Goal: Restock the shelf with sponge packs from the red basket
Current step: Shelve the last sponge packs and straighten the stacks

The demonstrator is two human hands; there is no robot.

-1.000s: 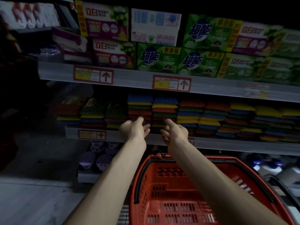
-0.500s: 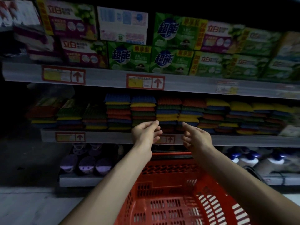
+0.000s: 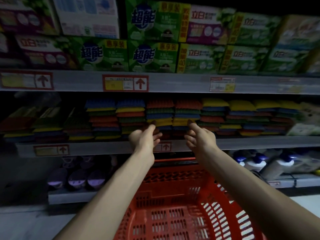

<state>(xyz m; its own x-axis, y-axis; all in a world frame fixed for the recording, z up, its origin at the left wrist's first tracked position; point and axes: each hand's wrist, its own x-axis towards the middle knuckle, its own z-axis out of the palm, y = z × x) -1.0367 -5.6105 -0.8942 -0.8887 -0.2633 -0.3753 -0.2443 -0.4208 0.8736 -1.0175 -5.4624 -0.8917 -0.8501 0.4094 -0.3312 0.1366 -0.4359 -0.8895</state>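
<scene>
Stacks of coloured sponge packs [image 3: 160, 115] in red, green, blue and yellow fill the middle shelf [image 3: 251, 142]. My left hand [image 3: 144, 137] and my right hand [image 3: 199, 135] reach out side by side at the shelf's front edge, fingers relaxed and holding nothing, their tips just in front of the lower packs. The red basket [image 3: 181, 205] stands below my forearms; the part of its inside that shows has no packs in it.
Green and purple detergent boxes [image 3: 152, 56] line the upper shelf above red-framed price tags [image 3: 125, 83]. Purple-lidded containers [image 3: 78, 179] sit on the bottom shelf at left, white bottles [image 3: 270, 165] at right. Pale floor lies at lower left.
Both hands have shifted to the right along the sponge shelf and moved a little apart. The view has drawn closer to the shelf. Neither hand took hold of anything.
</scene>
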